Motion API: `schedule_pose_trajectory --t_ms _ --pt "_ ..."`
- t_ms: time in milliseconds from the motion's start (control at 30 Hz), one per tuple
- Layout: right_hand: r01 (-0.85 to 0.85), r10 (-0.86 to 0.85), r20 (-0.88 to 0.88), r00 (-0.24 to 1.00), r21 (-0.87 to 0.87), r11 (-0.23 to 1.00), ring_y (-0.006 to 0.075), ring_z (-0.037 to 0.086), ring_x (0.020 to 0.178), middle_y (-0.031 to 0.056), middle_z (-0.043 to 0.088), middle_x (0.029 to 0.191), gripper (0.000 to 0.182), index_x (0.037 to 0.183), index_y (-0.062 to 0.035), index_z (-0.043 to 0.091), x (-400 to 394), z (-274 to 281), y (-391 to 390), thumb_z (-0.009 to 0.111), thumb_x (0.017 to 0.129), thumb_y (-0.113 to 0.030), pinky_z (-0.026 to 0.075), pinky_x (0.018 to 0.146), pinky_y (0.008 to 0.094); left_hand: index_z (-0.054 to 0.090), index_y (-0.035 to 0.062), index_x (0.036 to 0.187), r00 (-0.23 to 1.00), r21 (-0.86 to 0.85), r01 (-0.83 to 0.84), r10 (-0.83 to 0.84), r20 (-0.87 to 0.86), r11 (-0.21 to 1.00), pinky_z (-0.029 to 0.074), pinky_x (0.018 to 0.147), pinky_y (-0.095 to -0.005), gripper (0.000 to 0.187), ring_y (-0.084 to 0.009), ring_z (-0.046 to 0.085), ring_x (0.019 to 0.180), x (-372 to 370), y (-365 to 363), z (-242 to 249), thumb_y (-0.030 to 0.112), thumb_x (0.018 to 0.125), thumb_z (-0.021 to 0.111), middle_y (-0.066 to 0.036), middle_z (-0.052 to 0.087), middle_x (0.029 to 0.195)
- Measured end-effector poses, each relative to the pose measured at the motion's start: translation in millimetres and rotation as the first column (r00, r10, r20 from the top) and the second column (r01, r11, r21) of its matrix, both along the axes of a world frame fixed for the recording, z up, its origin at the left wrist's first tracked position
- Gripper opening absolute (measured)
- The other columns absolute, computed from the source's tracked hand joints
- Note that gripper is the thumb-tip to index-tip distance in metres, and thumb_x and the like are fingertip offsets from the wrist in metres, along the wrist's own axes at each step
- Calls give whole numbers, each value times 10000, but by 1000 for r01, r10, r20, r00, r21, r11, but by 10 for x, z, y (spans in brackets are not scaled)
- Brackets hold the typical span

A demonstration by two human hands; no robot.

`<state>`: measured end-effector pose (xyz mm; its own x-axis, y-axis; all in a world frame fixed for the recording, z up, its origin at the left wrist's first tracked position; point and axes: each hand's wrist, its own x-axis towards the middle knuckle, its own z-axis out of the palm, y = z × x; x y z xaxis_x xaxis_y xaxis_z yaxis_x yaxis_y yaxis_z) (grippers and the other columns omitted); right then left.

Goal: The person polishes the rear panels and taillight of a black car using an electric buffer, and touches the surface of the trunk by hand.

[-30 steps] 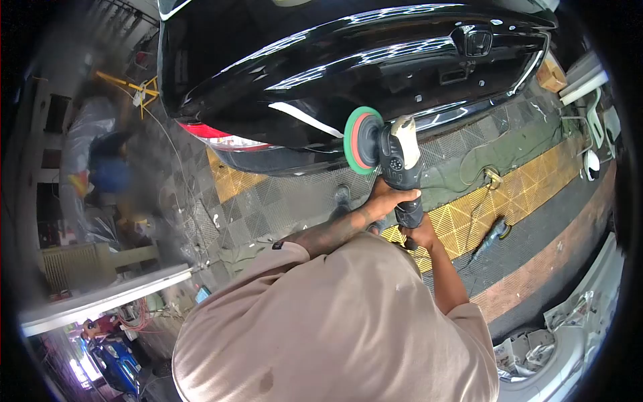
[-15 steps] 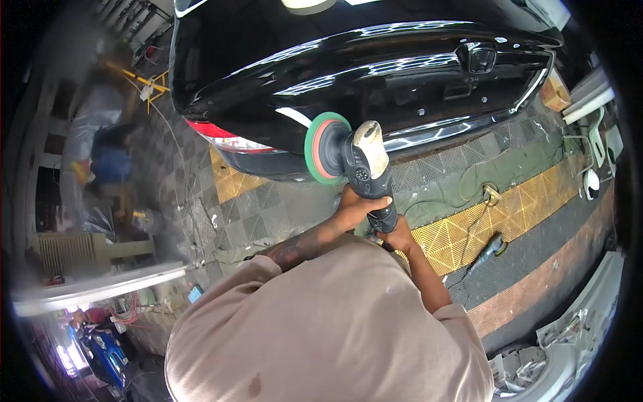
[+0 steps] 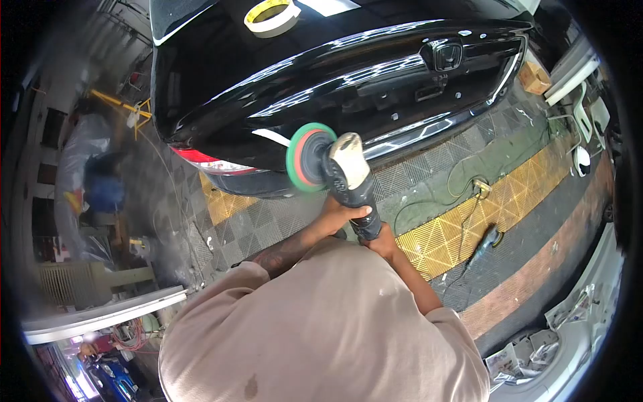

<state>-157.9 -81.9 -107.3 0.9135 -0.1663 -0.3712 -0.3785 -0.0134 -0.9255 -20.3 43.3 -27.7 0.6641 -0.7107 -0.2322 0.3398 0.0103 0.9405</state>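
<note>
Both my hands are on a black power polisher (image 3: 353,193) with a worn pale patch on its head. My left hand (image 3: 340,213) wraps around its body, thumb on top. My right hand (image 3: 383,242) is closed around its rear end, close to my shirt. A round polishing pad (image 3: 293,161), green-edged with an orange layer, faces left and overlaps the rear corner of a glossy black car (image 3: 268,100). Close by the pad is the car's red and clear tail light (image 3: 201,159). A roll of tape (image 3: 274,28) lies on the trunk lid.
A cord runs over the green cloth (image 3: 429,194) on the tiled floor. Another power tool (image 3: 485,244) lies to the right. A cardboard box (image 3: 534,78) and white chairs (image 3: 581,161) stand far right. A yellow stand (image 3: 137,115) is at the left.
My view has shifted, so the car and polisher appear lower and further left, and more of the tape roll shows. Both hands keep their grip on the polisher.
</note>
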Motion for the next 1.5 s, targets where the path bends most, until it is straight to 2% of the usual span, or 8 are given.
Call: schedule_pose_trajectory --t_ms 100,167,300,700,967,1200,1367,1500 --pt "63 -63 76 995 -9 998 159 664 774 83 707 870 293 954 10 673 43 45 48 762 683 -58 536 709 330 539 15 1264 998 14 -57 58 -12 998 470 978 -391 603 -217 569 1121 35 24 56 85 738 827 -89 606 1174" --pt "137 -138 60 989 18 990 163 664 783 82 709 881 298 956 10 672 80 44 75 765 680 -49 536 717 329 537 18 1270 987 31 112 -115 117 993 477 970 -388 622 -210 575 1104 174 -84 137 80 725 830 -83 606 1170" --pt "219 -220 96 971 25 975 184 672 832 98 711 917 318 984 16 673 120 -41 30 754 684 -46 533 765 344 556 31 1268 978 -9 209 -209 -3 978 465 983 -379 658 -204 578 1115 340 -324 71 102 686 855 -83 614 1188" --pt "-107 107 -14 994 -12 994 176 679 844 133 725 915 351 996 50 669 152 378 -60 734 664 -45 531 782 335 516 33 1261 984 -35 -180 180 0 983 476 963 -372 631 -197 571 1096 -53 205 122 101 723 838 -77 591 1151" --pt "32 -26 86 996 -63 998 173 666 804 123 710 881 338 970 49 655 244 495 -15 734 652 -35 533 754 335 570 35 1216 999 -128 -40 41 11 991 470 968 -370 514 -193 575 1109 162 243 187 99 758 793 -73 610 1137" --pt "236 -224 133 965 -79 969 189 677 769 156 712 824 267 940 65 657 30 204 -58 700 688 -12 531 706 348 555 45 1245 997 -147 70 -75 -24 987 454 986 -385 629 -201 573 1109 177 -185 125 109 689 843 -75 613 1152" --pt "204 -203 24 979 -143 968 214 685 749 154 711 813 256 926 46 664 -26 278 -152 709 687 -35 531 694 353 549 48 1247 991 -153 126 -131 -20 980 450 983 -382 658 -200 570 1087 192 -319 189 132 670 854 -73 605 1148" --pt "87 -79 45 996 -213 973 226 693 750 161 712 817 251 919 33 674 21 381 -217 711 686 -52 532 704 361 539 48 1250 999 -156 -13 17 28 988 457 971 -379 653 -200 566 1079 80 -165 170 146 685 850 -69 595 1137"
